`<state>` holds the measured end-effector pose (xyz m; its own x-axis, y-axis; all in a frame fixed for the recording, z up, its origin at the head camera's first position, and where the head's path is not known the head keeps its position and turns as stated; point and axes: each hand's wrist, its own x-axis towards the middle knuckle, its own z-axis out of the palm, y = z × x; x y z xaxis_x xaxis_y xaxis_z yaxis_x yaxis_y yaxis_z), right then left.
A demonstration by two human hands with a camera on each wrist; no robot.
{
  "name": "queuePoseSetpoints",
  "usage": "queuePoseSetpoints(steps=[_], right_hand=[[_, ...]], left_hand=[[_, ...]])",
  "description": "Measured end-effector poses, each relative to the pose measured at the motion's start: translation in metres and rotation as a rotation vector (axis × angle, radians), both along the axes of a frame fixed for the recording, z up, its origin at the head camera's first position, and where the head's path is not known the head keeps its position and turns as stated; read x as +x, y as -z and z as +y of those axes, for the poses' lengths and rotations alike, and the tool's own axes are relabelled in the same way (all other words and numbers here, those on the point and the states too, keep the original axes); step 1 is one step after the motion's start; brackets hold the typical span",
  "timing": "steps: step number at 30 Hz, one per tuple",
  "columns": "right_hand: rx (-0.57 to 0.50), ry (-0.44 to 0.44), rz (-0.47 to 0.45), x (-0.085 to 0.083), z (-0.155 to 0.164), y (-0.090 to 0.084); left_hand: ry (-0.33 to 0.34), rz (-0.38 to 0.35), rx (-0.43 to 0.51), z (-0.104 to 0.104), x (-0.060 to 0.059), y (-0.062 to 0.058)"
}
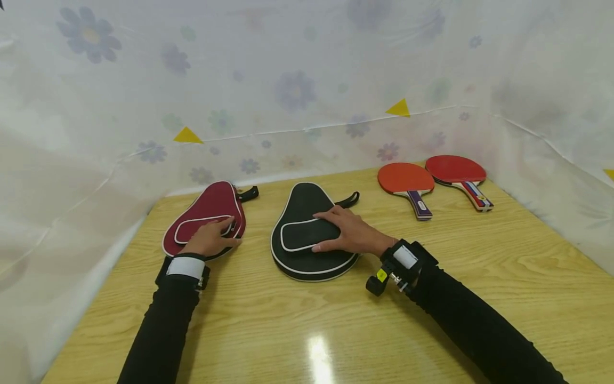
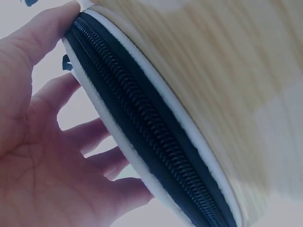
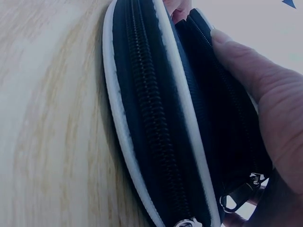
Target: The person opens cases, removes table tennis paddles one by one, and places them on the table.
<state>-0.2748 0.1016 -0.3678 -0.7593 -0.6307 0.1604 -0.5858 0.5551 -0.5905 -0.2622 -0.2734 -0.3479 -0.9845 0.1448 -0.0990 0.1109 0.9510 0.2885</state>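
Red case [image 1: 203, 218] at left centre lies under our flat left hand [image 1: 209, 240]; our flat right hand [image 1: 350, 233] presses the black case [image 1: 302, 234], centre frame.

A pale wooden tabletop [image 1: 479, 298] with a wavy grain is filling the lower view, and a bright patch of overhead light [image 1: 318, 357] is glaring off its glossy surface near the front edge. A translucent white sheet printed with faded flowers [image 1: 297, 90] is hanging around it on three sides; it is perhaps plastic. Two small yellow triangles [image 1: 188, 136] are sticking to a seam running across it.
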Motion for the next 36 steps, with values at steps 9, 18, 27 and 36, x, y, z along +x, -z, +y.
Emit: queuePoseSetpoints(steps=[9,18,27,36], right_hand=[[-0.001,0.001,0.004,0.001,0.0,0.001],[-0.003,0.01,0.008,0.002,0.0,0.0],[-0.007,0.012,0.006,0.004,0.0,0.0],[-0.009,0.013,0.006,0.003,0.0,0.001]], left_hand=[[-0.024,-0.016,0.016,-0.016,0.007,-0.002],[-0.055,-0.029,0.002,-0.026,0.008,-0.004],[-0.083,-0.011,-0.025,-0.039,0.011,-0.001],[-0.109,-0.027,-0.015,-0.05,0.015,-0.002]])
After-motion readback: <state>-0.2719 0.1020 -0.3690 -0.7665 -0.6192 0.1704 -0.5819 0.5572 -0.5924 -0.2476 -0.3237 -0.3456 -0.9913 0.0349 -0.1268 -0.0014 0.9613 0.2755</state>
